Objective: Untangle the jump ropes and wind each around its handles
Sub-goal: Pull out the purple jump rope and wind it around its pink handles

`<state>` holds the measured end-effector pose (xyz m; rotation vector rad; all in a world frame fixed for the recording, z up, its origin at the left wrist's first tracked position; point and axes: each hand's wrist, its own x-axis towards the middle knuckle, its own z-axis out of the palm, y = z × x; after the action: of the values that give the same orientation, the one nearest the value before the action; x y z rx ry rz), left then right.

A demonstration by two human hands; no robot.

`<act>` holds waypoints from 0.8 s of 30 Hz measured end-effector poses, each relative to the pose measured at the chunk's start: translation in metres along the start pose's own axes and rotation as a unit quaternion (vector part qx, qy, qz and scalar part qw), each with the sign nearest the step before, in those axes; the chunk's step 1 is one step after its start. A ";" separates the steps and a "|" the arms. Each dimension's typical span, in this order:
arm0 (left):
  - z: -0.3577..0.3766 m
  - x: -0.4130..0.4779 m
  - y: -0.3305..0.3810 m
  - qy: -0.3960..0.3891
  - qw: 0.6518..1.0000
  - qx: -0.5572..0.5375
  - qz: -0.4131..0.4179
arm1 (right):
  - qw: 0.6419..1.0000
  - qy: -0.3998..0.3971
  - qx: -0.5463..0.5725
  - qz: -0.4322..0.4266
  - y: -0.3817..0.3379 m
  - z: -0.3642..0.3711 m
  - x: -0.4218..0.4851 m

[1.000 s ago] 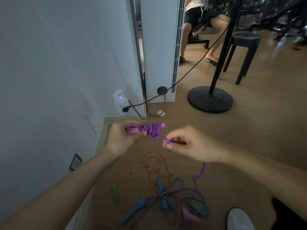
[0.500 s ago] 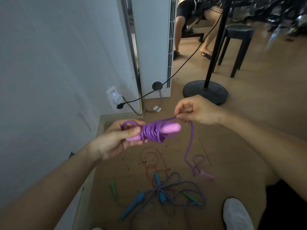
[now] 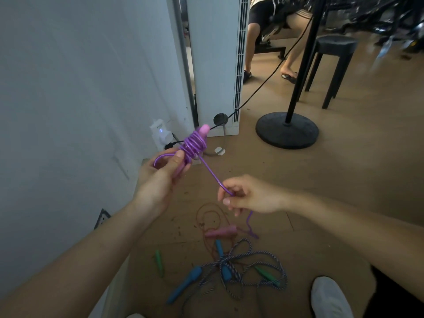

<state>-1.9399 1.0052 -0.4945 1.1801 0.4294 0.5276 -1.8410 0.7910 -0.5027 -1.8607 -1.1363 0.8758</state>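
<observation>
My left hand (image 3: 160, 180) grips a pink handle (image 3: 203, 130) that points up and away, with several turns of purple rope (image 3: 195, 145) coiled around it. A free length of that rope runs down to my right hand (image 3: 247, 196), which pinches it between thumb and fingers. Below, the rope hangs to the second pink handle (image 3: 221, 231) lying on the floor. Beside it lies a tangle of blue-and-white braided rope (image 3: 247, 267) with blue handles (image 3: 185, 283), green handles (image 3: 159, 262) and a thin red-brown rope (image 3: 206, 216).
A white wall (image 3: 68, 111) stands close on my left with a plugged-in socket adapter (image 3: 160, 133). A black stand base (image 3: 286, 130) and a black stool (image 3: 332, 65) are ahead right. A seated person's legs (image 3: 252, 42) show at the back. My white shoe (image 3: 330, 297) is at lower right.
My right hand has swung from above the handle down to the lower right, drawing the purple rope with it. The left hand tipped the wound handle upward. The loose pink handle shifted left on the floor.
</observation>
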 end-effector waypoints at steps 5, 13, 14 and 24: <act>-0.004 -0.001 -0.011 -0.029 0.932 0.334 0.139 | 0.987 0.057 -0.128 -0.074 -0.029 -0.010 -0.011; 0.002 -0.014 0.008 -0.324 0.852 0.410 0.037 | 0.976 0.171 -0.108 -0.077 -0.030 -0.053 -0.008; 0.002 -0.014 0.013 -0.351 0.856 0.379 0.005 | 0.977 0.170 -0.104 -0.077 -0.028 -0.058 -0.007; 0.002 -0.009 0.017 -0.220 0.958 -0.107 -0.147 | 0.988 0.153 0.017 -0.028 0.003 -0.059 0.005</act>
<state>-1.9483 1.0033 -0.4770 0.9657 0.1517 0.0433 -1.7884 0.7792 -0.4786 -1.8504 -0.9700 0.5494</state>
